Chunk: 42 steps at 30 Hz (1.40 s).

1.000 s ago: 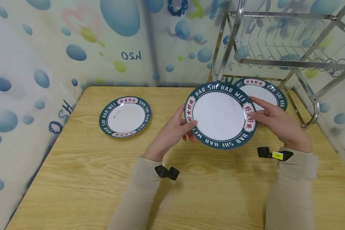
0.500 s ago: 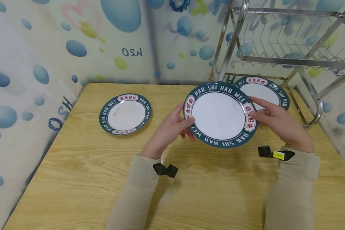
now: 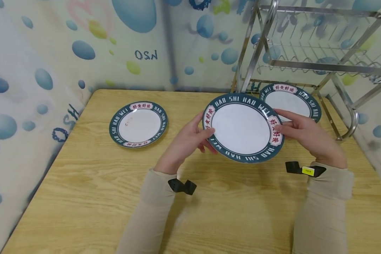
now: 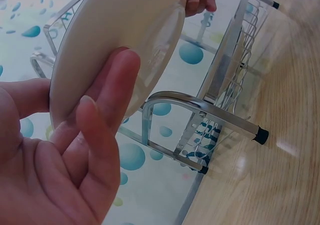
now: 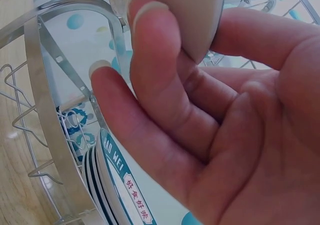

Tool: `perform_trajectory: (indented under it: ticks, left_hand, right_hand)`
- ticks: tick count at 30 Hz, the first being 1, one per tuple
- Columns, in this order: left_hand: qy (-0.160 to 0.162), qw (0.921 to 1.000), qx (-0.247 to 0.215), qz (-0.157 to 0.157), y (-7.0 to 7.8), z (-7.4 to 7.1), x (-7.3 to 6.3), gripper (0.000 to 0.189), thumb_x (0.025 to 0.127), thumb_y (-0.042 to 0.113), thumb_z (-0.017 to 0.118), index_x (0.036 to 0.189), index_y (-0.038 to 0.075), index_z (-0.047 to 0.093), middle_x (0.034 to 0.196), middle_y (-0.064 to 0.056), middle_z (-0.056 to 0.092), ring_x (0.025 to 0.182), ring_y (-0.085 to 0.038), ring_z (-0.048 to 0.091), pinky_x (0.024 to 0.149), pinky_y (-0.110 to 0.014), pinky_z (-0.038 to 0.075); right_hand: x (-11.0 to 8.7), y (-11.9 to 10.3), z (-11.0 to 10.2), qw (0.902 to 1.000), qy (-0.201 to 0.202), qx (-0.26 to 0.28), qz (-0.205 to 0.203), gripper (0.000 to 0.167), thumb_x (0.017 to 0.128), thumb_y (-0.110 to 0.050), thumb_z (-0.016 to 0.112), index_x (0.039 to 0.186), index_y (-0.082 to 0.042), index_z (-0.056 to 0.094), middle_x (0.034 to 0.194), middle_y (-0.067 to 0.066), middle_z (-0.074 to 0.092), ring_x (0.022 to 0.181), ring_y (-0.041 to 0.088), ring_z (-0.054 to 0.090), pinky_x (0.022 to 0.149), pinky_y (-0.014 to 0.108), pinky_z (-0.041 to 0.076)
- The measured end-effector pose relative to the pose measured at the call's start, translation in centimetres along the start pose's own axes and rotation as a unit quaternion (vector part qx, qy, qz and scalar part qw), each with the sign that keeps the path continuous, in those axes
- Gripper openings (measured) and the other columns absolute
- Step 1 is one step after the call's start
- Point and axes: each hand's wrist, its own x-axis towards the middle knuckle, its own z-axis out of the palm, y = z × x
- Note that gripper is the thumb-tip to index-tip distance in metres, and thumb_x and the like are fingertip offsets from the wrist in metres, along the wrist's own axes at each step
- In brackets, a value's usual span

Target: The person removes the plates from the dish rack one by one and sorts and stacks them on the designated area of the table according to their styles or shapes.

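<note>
Both hands hold a round plate (image 3: 241,128) above the table, its white face and dark green lettered rim turned up toward the head view. On its left edge, my left hand (image 3: 187,143) pinches the rim, thumb on top and fingers beneath. My right hand (image 3: 311,135) grips the opposite rim, with the thumb over a red-lettered label. The pale underside of the plate (image 4: 110,35) shows in the left wrist view, above the fingers. Behind my right hand is a matching plate (image 3: 289,100); the right wrist view reveals several stacked plates (image 5: 117,177) there.
A third visible plate (image 3: 139,125), with small brownish marks on its face, lies at the table's left. A metal wire dish rack (image 3: 324,67) stands at the back right, above the stacked plates. The wooden table (image 3: 114,197) meets a bubble-patterned wall covering (image 3: 92,74).
The head view has tipped slightly, so the rack and the table plate sit higher in the picture. The held plate tilts slightly flatter; both hands keep their grip.
</note>
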Motion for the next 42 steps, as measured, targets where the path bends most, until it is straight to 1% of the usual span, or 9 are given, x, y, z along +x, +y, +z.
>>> perform_trajectory:
  ticks: [9,17,21,27,33,36,38,40,42]
  left_hand:
    - [0.01,0.9999,-0.007,-0.001,0.0,-0.2,0.1,0.058,0.092,0.018,0.048,0.142,0.024,0.018,0.08,-0.011,0.067,0.072,-0.025,0.064,0.061,-0.034,0.047]
    - [0.028,0.9995,-0.014,-0.005,-2.0,-0.8,1.2,0.057,0.091,0.022,0.051,0.139,0.033,0.022,0.08,-0.01,0.067,0.071,-0.027,0.064,0.061,-0.034,0.048]
    - [0.029,0.9994,-0.018,0.0,-2.2,-1.1,1.3,0.058,0.091,0.022,0.052,0.139,0.033,0.022,0.08,-0.011,0.067,0.073,-0.031,0.064,0.06,-0.035,0.048]
    - [0.037,0.999,-0.023,-0.009,-1.1,-1.4,0.5,0.059,0.091,0.019,0.051,0.141,0.027,0.02,0.08,-0.012,0.066,0.076,-0.037,0.061,0.06,-0.033,0.048]
    - [0.038,0.999,-0.022,-0.001,0.3,-1.4,-0.6,0.058,0.092,0.013,0.048,0.142,0.018,0.018,0.079,-0.013,0.066,0.074,-0.032,0.063,0.06,-0.033,0.046]
    - [0.035,0.9991,-0.023,0.006,0.4,-1.6,-0.8,0.058,0.093,0.013,0.046,0.143,0.017,0.017,0.08,-0.014,0.067,0.072,-0.029,0.064,0.06,-0.033,0.046]
    - [0.034,0.9991,-0.025,0.009,0.2,-1.9,-0.7,0.059,0.093,0.013,0.046,0.143,0.018,0.016,0.08,-0.014,0.067,0.072,-0.029,0.064,0.059,-0.033,0.046]
    - [0.034,0.9989,-0.029,0.012,-0.2,-2.2,-0.4,0.059,0.092,0.015,0.047,0.143,0.021,0.017,0.08,-0.014,0.067,0.073,-0.03,0.064,0.059,-0.033,0.046]
    - [0.036,0.9987,-0.033,0.016,-0.8,-2.4,-0.1,0.059,0.092,0.017,0.048,0.142,0.024,0.018,0.081,-0.013,0.067,0.073,-0.03,0.064,0.058,-0.033,0.047]
  right_hand:
    - [0.1,-0.1,0.0,1.0,-0.003,0.005,0.008,0.06,0.087,-0.044,0.05,0.14,-0.026,0.028,0.083,0.013,0.06,0.076,0.024,0.055,0.071,0.027,0.041]
    - [0.2,0.0,0.1,0.9991,0.013,0.034,-0.021,0.052,0.089,-0.035,0.051,0.137,-0.021,0.035,0.082,0.013,0.06,0.069,0.023,0.055,0.065,0.029,0.048]
    - [0.2,0.0,0.1,0.9991,0.012,0.034,-0.024,0.053,0.089,-0.035,0.051,0.137,-0.021,0.035,0.081,0.013,0.06,0.069,0.023,0.055,0.066,0.027,0.047]
    - [0.3,0.0,0.1,0.9983,0.02,0.031,-0.046,0.05,0.091,-0.033,0.049,0.137,-0.02,0.035,0.083,0.013,0.061,0.07,0.023,0.055,0.065,0.026,0.048]
    - [0.1,0.2,0.0,0.9965,0.023,0.054,-0.06,0.046,0.093,-0.031,0.044,0.137,-0.023,0.035,0.093,0.012,0.06,0.078,0.024,0.057,0.068,0.026,0.049]
    - [0.0,0.2,-0.1,0.9936,0.05,0.072,-0.072,0.044,0.093,-0.028,0.044,0.136,-0.021,0.037,0.092,0.013,0.06,0.078,0.024,0.056,0.067,0.024,0.049]
    - [0.0,0.1,-0.1,0.9899,0.075,0.094,-0.074,0.043,0.093,-0.028,0.045,0.135,-0.02,0.04,0.088,0.013,0.059,0.073,0.023,0.053,0.061,0.022,0.047]
    - [0.1,0.1,-0.1,0.983,0.101,0.136,-0.071,0.042,0.091,-0.027,0.048,0.132,-0.018,0.044,0.084,0.012,0.058,0.068,0.021,0.05,0.055,0.021,0.043]
    - [0.1,0.1,-0.1,0.9715,0.118,0.193,-0.07,0.042,0.09,-0.026,0.051,0.13,-0.015,0.047,0.079,0.011,0.056,0.064,0.019,0.046,0.051,0.02,0.039]
